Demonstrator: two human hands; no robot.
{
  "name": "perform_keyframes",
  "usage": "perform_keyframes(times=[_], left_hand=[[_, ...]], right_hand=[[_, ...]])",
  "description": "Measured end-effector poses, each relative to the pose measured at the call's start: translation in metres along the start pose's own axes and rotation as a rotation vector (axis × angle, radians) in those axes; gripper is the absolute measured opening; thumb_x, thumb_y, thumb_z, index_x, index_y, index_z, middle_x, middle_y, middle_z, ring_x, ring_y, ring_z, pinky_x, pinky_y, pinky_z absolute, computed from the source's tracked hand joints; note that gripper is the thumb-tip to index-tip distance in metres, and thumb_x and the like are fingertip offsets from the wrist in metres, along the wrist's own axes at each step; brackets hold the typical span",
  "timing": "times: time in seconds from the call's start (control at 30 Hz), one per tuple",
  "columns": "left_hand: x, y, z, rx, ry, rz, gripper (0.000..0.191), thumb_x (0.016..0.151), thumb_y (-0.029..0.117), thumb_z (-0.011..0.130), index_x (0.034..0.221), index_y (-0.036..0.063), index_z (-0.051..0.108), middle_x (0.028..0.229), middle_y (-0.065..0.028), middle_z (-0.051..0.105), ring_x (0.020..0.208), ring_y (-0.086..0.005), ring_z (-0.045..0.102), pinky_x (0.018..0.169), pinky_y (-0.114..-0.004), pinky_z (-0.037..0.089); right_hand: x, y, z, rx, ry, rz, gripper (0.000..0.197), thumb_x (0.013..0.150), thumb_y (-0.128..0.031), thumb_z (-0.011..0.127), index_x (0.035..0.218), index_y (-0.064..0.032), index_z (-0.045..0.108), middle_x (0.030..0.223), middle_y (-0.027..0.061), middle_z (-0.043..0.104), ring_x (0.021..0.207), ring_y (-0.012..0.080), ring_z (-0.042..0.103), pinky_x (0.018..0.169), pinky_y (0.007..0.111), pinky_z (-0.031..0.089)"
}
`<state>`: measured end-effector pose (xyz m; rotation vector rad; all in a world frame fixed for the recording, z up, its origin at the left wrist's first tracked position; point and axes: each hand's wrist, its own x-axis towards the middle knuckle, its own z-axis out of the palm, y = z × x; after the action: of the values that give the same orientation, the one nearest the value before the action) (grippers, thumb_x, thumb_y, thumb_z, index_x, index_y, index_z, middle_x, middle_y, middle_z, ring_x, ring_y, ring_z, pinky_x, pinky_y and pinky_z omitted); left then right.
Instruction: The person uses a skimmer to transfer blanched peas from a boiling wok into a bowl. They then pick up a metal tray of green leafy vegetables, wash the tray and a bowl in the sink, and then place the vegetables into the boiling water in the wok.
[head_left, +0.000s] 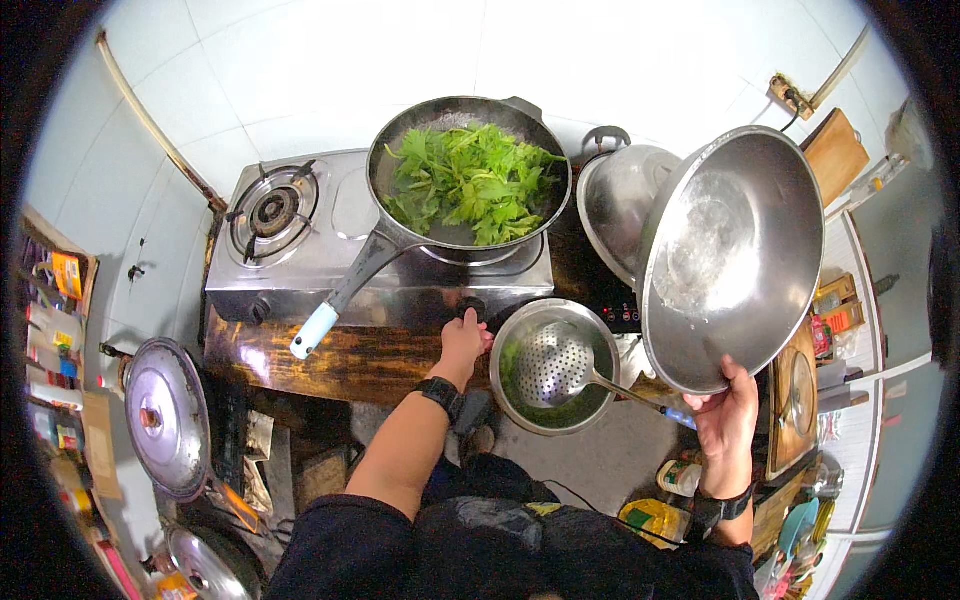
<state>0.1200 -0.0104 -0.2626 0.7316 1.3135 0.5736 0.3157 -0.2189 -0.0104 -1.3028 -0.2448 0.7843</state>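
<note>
My left hand (466, 337) is at the front of the gas stove, its thumb and fingers on the right control knob (471, 305). Above it, a dark wok (382, 225) with a light-blue handle end sits over the right burner. Leafy greens (476, 184) are heaped in the wok. My right hand (727, 416) grips the lower rim of a large stainless steel bowl (739, 232), tilted with its hollow side facing me and nothing in it. Between my hands is a smaller metal basin (502, 397) with greenish contents, and a perforated skimmer (555, 364) rests in it.
The left burner (271, 212) is bare. Behind the big bowl, a domed metal lid or pan (622, 195) stands on a dark cooktop (619, 319) with lit red indicators. A lidded pan (165, 420) hangs or stands at left. An oil jug (652, 521) is low at right.
</note>
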Motion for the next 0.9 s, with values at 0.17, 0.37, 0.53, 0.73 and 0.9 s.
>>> perform_keyframes(times=[0.17,0.37,0.53,0.73,0.9], left_hand=[[-0.004,0.001,-0.004,-0.07,-0.101,-0.052,0.042,0.095,0.036,0.039,0.098,-0.0022,0.057,0.083,-0.0076,0.065,0.074,-0.0143,0.056,0.071,-0.032,0.043],[0.006,-0.017,-0.014,-0.132,-0.149,0.064,0.05,0.094,0.043,0.04,0.101,-0.0032,0.057,0.097,-0.0119,0.063,0.085,-0.0183,0.055,0.087,-0.036,0.037],[-0.037,0.007,-0.038,0.095,-0.107,0.025,0.054,0.092,0.047,0.042,0.092,-0.0036,0.059,0.091,-0.0118,0.063,0.086,-0.0183,0.055,0.084,-0.034,0.039],[-0.1,0.002,-0.1,0.095,-0.029,0.212,0.052,0.094,0.044,0.04,0.096,-0.0057,0.058,0.089,-0.0126,0.062,0.086,-0.0184,0.056,0.081,-0.032,0.043],[-0.167,-0.012,-0.139,-0.061,-0.046,0.47,0.045,0.098,0.031,0.035,0.112,-0.0075,0.052,0.101,-0.0125,0.06,0.095,-0.0177,0.057,0.083,-0.03,0.046]], right_hand=[[-0.003,0.002,0.0,0.012,0.076,0.013,0.031,0.085,-0.016,0.051,0.109,0.0035,0.048,0.09,0.0143,0.063,0.061,0.02,0.065,0.047,0.028,0.056],[-0.006,0.004,0.014,-0.029,0.014,0.033,0.029,0.085,-0.016,0.051,0.106,0.004,0.048,0.086,0.0145,0.062,0.058,0.0194,0.063,0.044,0.027,0.054],[0.004,0.012,0.02,-0.088,-0.208,0.116,0.028,0.086,-0.016,0.049,0.1,0.0085,0.047,0.08,0.0187,0.061,0.055,0.0219,0.063,0.049,0.03,0.056],[0.007,0.05,0.056,-0.204,-0.401,0.329,0.034,0.088,-0.014,0.047,0.109,0.0136,0.047,0.098,0.0222,0.06,0.08,0.0273,0.065,0.069,0.034,0.058],[0.0,0.093,0.079,-0.248,-0.598,0.523,0.032,0.09,-0.015,0.045,0.108,0.0114,0.049,0.096,0.0214,0.062,0.08,0.0279,0.065,0.071,0.036,0.056]])
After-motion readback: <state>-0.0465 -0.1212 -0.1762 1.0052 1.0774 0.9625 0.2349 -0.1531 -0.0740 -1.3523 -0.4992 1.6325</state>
